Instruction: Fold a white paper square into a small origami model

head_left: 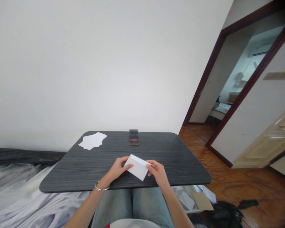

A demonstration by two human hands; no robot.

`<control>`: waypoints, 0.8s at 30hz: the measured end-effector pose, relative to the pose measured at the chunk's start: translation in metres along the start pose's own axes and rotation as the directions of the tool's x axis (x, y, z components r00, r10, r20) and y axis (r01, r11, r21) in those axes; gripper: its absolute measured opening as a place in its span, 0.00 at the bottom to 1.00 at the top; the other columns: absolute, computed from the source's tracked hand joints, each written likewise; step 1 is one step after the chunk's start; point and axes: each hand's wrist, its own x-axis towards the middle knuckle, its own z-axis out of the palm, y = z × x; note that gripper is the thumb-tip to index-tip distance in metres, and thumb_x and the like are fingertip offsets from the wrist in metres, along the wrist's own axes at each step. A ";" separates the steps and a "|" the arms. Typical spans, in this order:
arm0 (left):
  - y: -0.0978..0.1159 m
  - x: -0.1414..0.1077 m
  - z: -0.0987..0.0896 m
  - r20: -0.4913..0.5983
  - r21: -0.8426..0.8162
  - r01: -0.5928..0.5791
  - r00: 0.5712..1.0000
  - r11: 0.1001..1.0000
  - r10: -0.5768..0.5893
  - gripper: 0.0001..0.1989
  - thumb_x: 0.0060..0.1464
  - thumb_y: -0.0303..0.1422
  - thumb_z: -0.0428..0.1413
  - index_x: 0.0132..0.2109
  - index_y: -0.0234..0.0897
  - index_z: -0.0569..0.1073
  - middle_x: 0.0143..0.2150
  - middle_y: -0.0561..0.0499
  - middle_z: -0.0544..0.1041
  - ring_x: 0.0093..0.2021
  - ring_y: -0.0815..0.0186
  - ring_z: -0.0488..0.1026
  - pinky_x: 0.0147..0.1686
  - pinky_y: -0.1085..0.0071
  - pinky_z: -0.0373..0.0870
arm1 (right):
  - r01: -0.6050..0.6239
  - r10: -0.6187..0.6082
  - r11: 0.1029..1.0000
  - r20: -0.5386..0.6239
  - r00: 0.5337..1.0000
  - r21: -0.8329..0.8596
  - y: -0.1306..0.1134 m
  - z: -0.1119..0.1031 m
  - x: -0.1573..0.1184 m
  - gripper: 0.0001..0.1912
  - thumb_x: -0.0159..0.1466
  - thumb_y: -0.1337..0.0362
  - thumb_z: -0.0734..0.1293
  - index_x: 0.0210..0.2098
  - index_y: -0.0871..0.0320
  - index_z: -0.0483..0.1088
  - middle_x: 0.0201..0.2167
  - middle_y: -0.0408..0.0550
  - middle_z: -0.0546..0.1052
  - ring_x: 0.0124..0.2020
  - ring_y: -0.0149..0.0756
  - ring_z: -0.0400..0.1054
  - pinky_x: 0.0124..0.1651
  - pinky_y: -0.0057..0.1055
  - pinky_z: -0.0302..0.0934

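A small white envelope (138, 167) is held tilted above the front part of the dark table, with a crease running along its upper long edge. My left hand (120, 167) grips its left end, thumb on top and fingers behind. At the opposite end, my right hand (156, 171) pinches the upper right corner between thumb and fingers. A silver bangle (102, 187) circles my left wrist. Toward the table's back left lies a loose, fanned pile of white papers (93, 141), away from both hands.
A phone (134, 137), its screen blurred out, stands at the back middle of the dark table (175, 158), against the white wall. Below the right front edge sits a box of papers and cardboard (201, 200), beside black plastic bags (228, 213). White plastic-wrapped material (38, 209) lies at left.
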 end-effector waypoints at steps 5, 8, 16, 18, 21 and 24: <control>0.003 -0.005 0.010 -0.032 -0.269 0.173 0.982 0.948 -0.188 0.17 0.48 0.41 0.52 0.37 0.29 0.70 0.22 0.53 0.69 0.20 0.72 0.62 0.15 0.79 0.58 | 0.008 -0.002 0.981 -0.031 1.000 0.195 -0.009 0.008 -0.006 0.21 0.55 0.50 0.62 0.40 0.59 0.70 0.29 0.50 0.74 0.29 0.35 0.66 0.18 0.22 0.60; 0.014 -0.013 0.013 -0.011 -0.329 0.229 0.969 0.916 -0.246 0.17 0.48 0.41 0.53 0.34 0.28 0.70 0.20 0.54 0.67 0.18 0.75 0.60 0.14 0.81 0.56 | 0.070 -0.061 0.968 -0.047 0.997 0.241 -0.015 0.010 -0.013 0.25 0.52 0.48 0.63 0.42 0.59 0.69 0.30 0.51 0.74 0.28 0.35 0.65 0.16 0.22 0.59; 0.034 -0.032 0.017 -0.036 -0.381 0.230 0.964 0.896 -0.263 0.16 0.47 0.40 0.54 0.37 0.31 0.68 0.19 0.56 0.66 0.18 0.75 0.60 0.14 0.81 0.58 | -0.046 0.069 0.986 -0.136 0.988 0.162 -0.004 0.010 -0.028 0.16 0.51 0.56 0.67 0.34 0.61 0.71 0.18 0.45 0.72 0.20 0.29 0.61 0.12 0.18 0.53; 0.030 -0.034 0.018 -0.078 -0.406 0.218 0.959 0.888 -0.271 0.20 0.47 0.40 0.54 0.46 0.33 0.64 0.19 0.57 0.67 0.18 0.74 0.61 0.15 0.80 0.60 | -0.039 0.060 0.987 -0.129 0.990 0.157 0.003 0.009 -0.027 0.14 0.52 0.57 0.67 0.33 0.61 0.71 0.17 0.44 0.72 0.20 0.29 0.61 0.13 0.18 0.54; 0.020 -0.034 0.018 -0.107 -0.401 0.202 0.958 0.894 -0.265 0.26 0.47 0.39 0.54 0.51 0.32 0.60 0.18 0.58 0.67 0.17 0.74 0.61 0.16 0.80 0.59 | 0.042 -0.018 0.988 -0.160 0.987 0.148 0.011 0.008 -0.022 0.20 0.53 0.59 0.66 0.44 0.58 0.66 0.22 0.43 0.73 0.22 0.29 0.63 0.16 0.20 0.59; 0.009 -0.033 0.017 -0.110 -0.374 0.206 0.958 0.904 -0.264 0.29 0.47 0.38 0.55 0.54 0.30 0.58 0.17 0.58 0.66 0.17 0.74 0.60 0.17 0.80 0.58 | 0.108 -0.092 0.982 -0.111 0.990 0.155 0.015 0.004 -0.015 0.22 0.55 0.62 0.63 0.50 0.54 0.62 0.30 0.44 0.73 0.26 0.31 0.64 0.20 0.23 0.63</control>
